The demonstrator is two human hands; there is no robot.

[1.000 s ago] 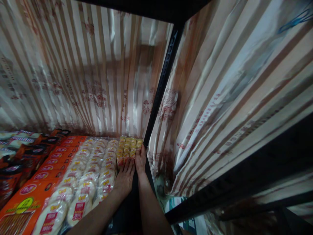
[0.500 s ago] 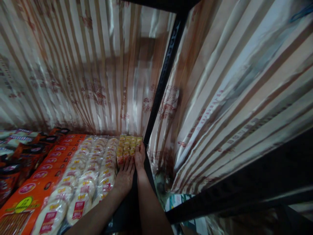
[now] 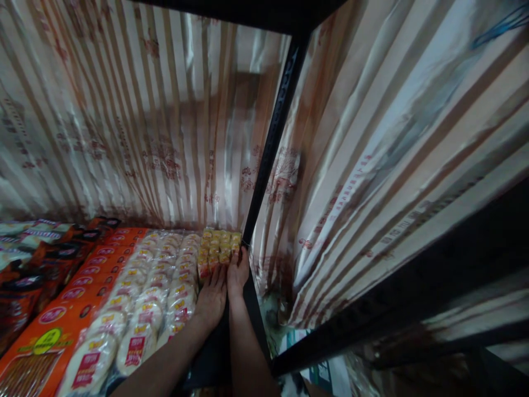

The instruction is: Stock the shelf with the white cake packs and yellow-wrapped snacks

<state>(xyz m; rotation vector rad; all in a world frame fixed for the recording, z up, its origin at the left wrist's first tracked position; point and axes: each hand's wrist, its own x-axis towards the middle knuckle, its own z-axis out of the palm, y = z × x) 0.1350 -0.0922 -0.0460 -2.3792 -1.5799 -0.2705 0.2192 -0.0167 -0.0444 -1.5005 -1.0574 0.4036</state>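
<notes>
A block of small yellow-wrapped snack packs [image 3: 217,246] stands at the back right corner of the dark shelf [image 3: 212,353]. My left hand [image 3: 211,298] lies flat against the front of the block, fingers stretched out. Against the block's right front corner rests my right hand [image 3: 237,273], its fingers extended and apart from the thumb. Neither hand is wrapped round a pack. Just left of the block run rows of round white cakes in clear wrappers [image 3: 142,317], partly hidden by my left forearm.
Orange snack bags [image 3: 53,325] overlap in a row left of the cakes, with darker bags [image 3: 19,298] beyond. A black shelf post [image 3: 268,143] rises at the back right corner. Striped plastic sheeting [image 3: 177,110] hangs behind; a black beam [image 3: 392,286] crosses the lower right.
My right hand has slid slightly back toward me along the block's right corner. The left hand stays at the front, and the view has shifted a little.
</notes>
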